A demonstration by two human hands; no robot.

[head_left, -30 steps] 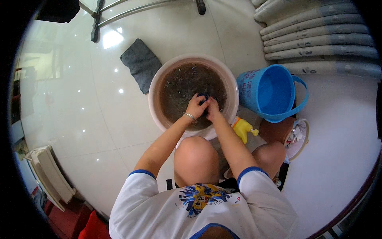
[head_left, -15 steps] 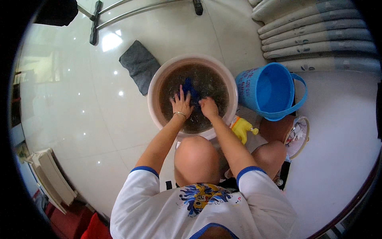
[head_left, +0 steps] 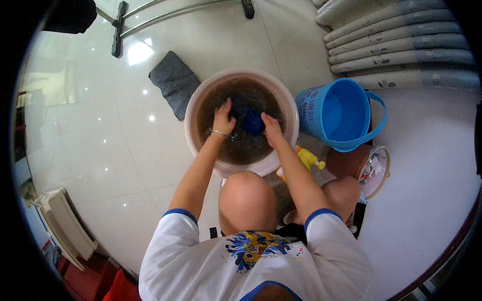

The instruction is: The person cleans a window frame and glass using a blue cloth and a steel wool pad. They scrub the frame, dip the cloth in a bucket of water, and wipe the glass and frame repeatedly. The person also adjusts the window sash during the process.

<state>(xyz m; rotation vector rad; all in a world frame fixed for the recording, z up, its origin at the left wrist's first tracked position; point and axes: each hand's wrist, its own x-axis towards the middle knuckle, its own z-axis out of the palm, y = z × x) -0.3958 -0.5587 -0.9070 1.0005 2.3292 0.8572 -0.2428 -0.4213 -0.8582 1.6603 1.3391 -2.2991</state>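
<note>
Two hands are down in the wash, and we take the scene from the left. Far out on the pale tiled floor [head_left: 100, 150] leans a flat white rack [head_left: 65, 231]; nearer the middle a dark grey cloth [head_left: 174, 83] lies flat, its corner touching the rim of the pink basin [head_left: 193, 145].

Our left hand [head_left: 222, 119], a thin bracelet at its wrist, rests on the murky brown water with the fingers spread and laid loosely on the near edge of the blue garment [head_left: 249, 118]; it presses rather than grips. The garment sits bunched in the middle of the basin, partly under water, between our two hands.

Our right hand [head_left: 271, 131] lies just right of the bundle, fingers curled down against it. Whether they have closed on a fold we cannot tell, since the fingertips dip below the surface.

We judge that we are in the rubbing stage, kneading the cloth in the dirty water. The next move, as we read it, calls for both hands to gather the fabric firmly and work one part against another, keeping it low so water does not slop over the rim.

Further right a yellow bottle [head_left: 307, 158] lies by our knee, and a blue bucket [head_left: 341, 113] stands tilted beside the basin, below stacked folded mats [head_left: 401, 45].
</note>
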